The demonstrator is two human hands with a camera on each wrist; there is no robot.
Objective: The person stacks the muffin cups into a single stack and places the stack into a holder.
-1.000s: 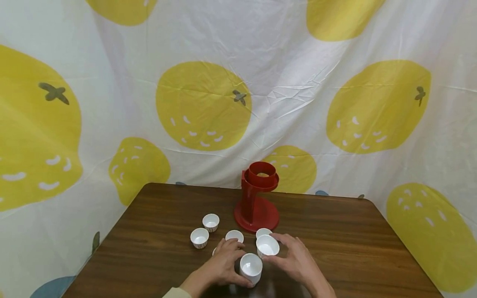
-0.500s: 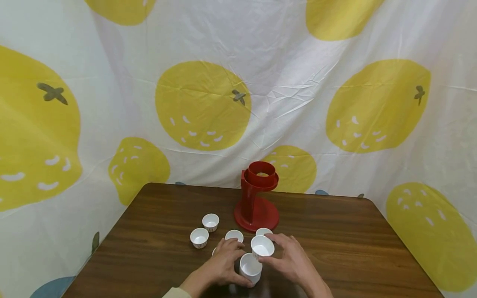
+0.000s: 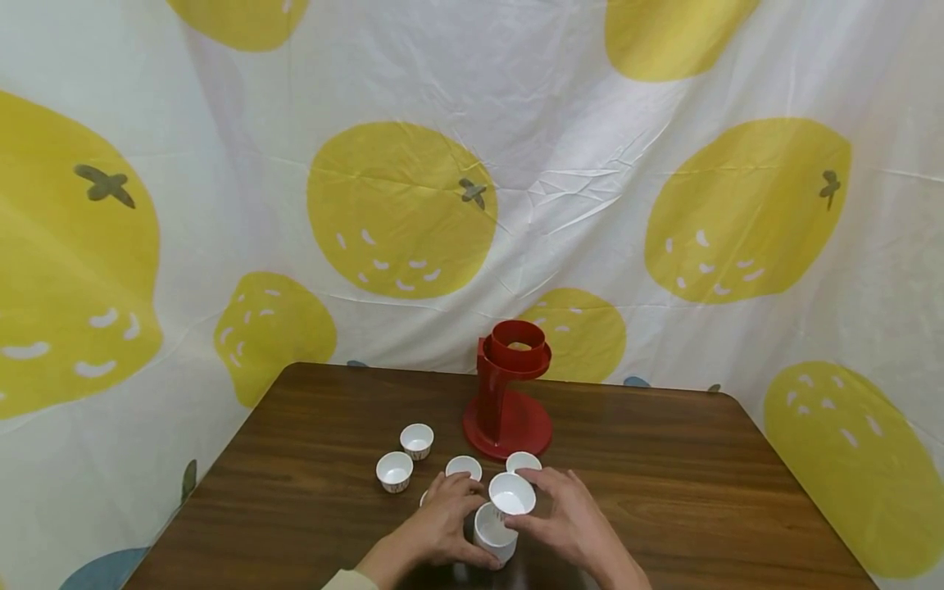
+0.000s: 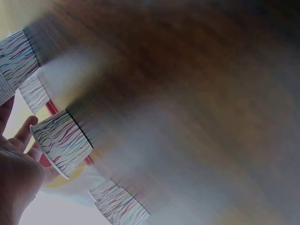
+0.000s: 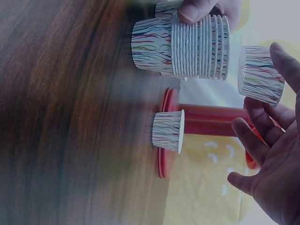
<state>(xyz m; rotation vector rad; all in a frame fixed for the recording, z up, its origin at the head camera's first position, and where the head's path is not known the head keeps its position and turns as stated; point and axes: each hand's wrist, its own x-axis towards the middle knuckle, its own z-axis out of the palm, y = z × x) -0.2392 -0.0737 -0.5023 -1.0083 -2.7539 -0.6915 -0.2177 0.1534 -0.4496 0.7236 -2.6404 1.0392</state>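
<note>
My left hand (image 3: 446, 524) grips a stack of nested white paper baking cups (image 5: 199, 47), patterned with coloured wavy lines, at the table's near middle. Fingers and thumb wrap its sides. Just above the stack, my right hand (image 3: 575, 524) pinches a single paper baking cup (image 3: 512, 494) between thumb and fingers. Its mouth faces up, and in the right wrist view a gap separates it from the stack. One loose baking cup (image 3: 524, 461) stands behind the held one. Another baking cup (image 3: 463, 467) is beyond my left fingers, which partly hide one more.
Two more baking cups (image 3: 394, 471) (image 3: 417, 440) stand to the left on the brown wooden table (image 3: 664, 459). A red stand (image 3: 497, 406) with a round base and a ring-shaped top rises at the back. A lemon-print cloth (image 3: 568, 188) hangs behind the table.
My right hand has moved left with its baking cup, from beside the stack to over it. The left hand and the stack have stayed in place.
</note>
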